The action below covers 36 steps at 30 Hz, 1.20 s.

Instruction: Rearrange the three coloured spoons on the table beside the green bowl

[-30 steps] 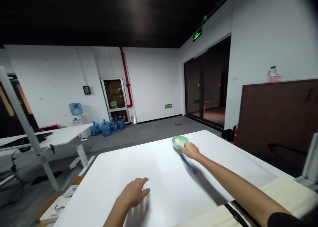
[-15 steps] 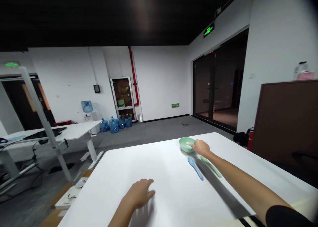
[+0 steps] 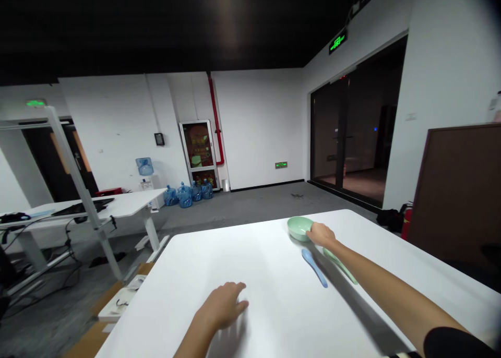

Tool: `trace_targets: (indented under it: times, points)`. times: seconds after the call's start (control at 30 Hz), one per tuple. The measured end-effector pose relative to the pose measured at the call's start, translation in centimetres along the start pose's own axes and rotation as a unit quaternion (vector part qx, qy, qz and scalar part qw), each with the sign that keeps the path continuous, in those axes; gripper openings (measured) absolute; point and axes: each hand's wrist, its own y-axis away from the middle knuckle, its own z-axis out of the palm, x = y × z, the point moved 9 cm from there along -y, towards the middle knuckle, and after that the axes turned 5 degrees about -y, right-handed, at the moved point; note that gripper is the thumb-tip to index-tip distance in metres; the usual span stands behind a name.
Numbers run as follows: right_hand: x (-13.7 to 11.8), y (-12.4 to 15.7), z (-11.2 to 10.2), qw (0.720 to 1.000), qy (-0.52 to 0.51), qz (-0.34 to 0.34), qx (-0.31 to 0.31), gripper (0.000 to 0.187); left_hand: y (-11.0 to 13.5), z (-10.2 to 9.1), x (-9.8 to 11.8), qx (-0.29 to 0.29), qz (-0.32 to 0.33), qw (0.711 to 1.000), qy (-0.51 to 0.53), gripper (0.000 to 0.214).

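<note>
A light green bowl (image 3: 299,229) is near the far edge of the white table (image 3: 270,295). My right hand (image 3: 321,235) is closed at its right rim, fingertips against the bowl; part of the grip is hidden. A blue spoon (image 3: 314,269) lies just nearer to me than the bowl. Beside it to the right is a green spoon (image 3: 340,265), partly under my right forearm. Toward the near left of the table, my left hand (image 3: 223,307) hovers over the surface, thumb and fingers apart, holding nothing.
Left of my table stand open boxes (image 3: 117,304) and a second white table (image 3: 129,204) with a metal post (image 3: 74,175) and cables. Blue water bottles (image 3: 185,195) are on the floor at the back. A brown partition (image 3: 465,186) rises on the right.
The view has turned slightly left. A pale piece seen inside the bowl by my right fingers no longer shows. My left hand stays nearly in place.
</note>
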Motion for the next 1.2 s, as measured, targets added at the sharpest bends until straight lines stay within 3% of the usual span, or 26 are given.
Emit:
trace_targets:
  times: [0.3,0.5,0.67,0.83,1.03,1.2]
  points:
    - [-0.2,0.1,0.2,1.000,0.014,-0.010,-0.010,0.033,-0.2,0.4,-0.4,-0.011,-0.010,1.000,-0.011,0.058]
    - [0.0,1.1,-1.8,1.000,-0.004,-0.004,0.019,0.040,-0.1,0.3,-0.2,-0.011,-0.008,1.000,-0.007,0.058]
    - [0.7,3.6,-4.2,0.999,-0.020,-0.007,0.040,0.044,-0.2,0.4,-0.3,-0.004,-0.002,1.000,-0.008,0.058]
    - [1.1,7.9,-5.8,0.997,-0.040,-0.040,0.050,0.053,0.1,0.2,-0.2,0.002,0.005,1.000,-0.018,0.059]
    - [0.7,12.8,-4.7,0.991,-0.063,-0.114,0.033,0.064,0.4,0.2,0.1,0.005,0.015,1.000,-0.022,0.060]
    - [1.5,14.1,-2.7,0.993,-0.037,-0.108,0.024,0.071,0.6,0.3,0.4,0.006,0.016,1.000,-0.019,0.060]
